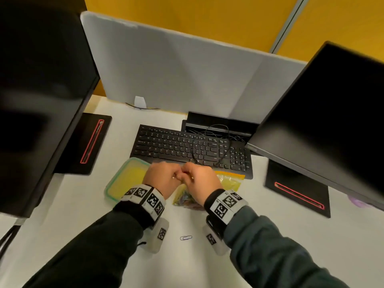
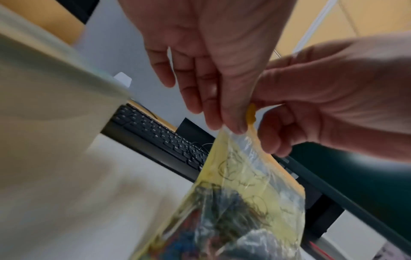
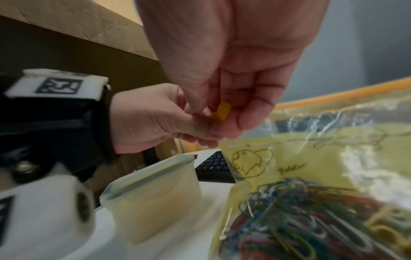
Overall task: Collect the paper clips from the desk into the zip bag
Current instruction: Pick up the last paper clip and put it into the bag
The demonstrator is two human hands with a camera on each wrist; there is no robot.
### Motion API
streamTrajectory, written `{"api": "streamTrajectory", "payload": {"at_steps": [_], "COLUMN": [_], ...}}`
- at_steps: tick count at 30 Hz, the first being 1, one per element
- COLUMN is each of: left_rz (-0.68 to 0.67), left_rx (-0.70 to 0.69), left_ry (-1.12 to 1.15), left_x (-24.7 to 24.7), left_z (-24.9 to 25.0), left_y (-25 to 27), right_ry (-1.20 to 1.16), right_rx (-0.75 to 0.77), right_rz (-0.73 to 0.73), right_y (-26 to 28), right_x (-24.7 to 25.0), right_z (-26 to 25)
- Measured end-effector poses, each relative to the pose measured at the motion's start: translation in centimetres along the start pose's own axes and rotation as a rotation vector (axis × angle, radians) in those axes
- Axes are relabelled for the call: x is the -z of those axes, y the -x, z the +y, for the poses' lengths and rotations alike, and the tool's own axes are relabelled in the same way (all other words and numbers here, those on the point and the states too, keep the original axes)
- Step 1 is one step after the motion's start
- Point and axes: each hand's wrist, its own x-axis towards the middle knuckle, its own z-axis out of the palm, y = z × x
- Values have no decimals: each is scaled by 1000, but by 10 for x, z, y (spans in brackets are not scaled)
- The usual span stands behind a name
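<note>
The yellow zip bag (image 1: 230,179) hangs just above the desk in front of the keyboard, with several coloured paper clips (image 3: 311,216) heaped in its bottom. My left hand (image 1: 172,174) pinches the bag's top corner (image 2: 231,135). My right hand (image 1: 193,173) meets it there, fingers curled round the orange zip slider (image 3: 222,110). The orange zip strip (image 3: 333,95) runs off to the right. One silver paper clip (image 1: 186,238) lies on the white desk between my wrists, near the front.
A plastic container (image 1: 116,183) with a green rim stands left of my hands. Behind them lies a black keyboard (image 1: 176,146) with a cable draped over it. Monitors (image 1: 332,113) overhang both sides on black stands (image 1: 299,194). A grey divider (image 1: 166,65) closes the back.
</note>
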Motion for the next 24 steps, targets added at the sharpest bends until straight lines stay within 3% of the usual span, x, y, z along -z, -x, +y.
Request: {"api": "streamTrajectory", "payload": {"at_steps": [4,7,13,16,17,19,22,24], "left_rz": [-9,-14,1,82,104,117,92,79], "left_rx": [95,89,111,108,104,74,5,-17], "left_ry": [129,118,162,188,195,185,74,30], "left_x": [-4,-1,6,6,6,5,6,6], "left_z": [-6,-4,-7,-14,-16,-19,-20,-21], "left_y": [14,17,19,24,25,27,27,26], "right_ry": [-14,17,-10,75,98,137,195,199], "right_rx": [100,158,-11,53,85,110,23,11], "right_rz": [45,19,104,215,180,-29,-352,-414], "right_y": [5,9,27,47,56,76,94,97], "right_x": [-7,-6,15,8,-1,-28,-62,-73], "right_z": [5,12,44,47,45,40,38,36]}}
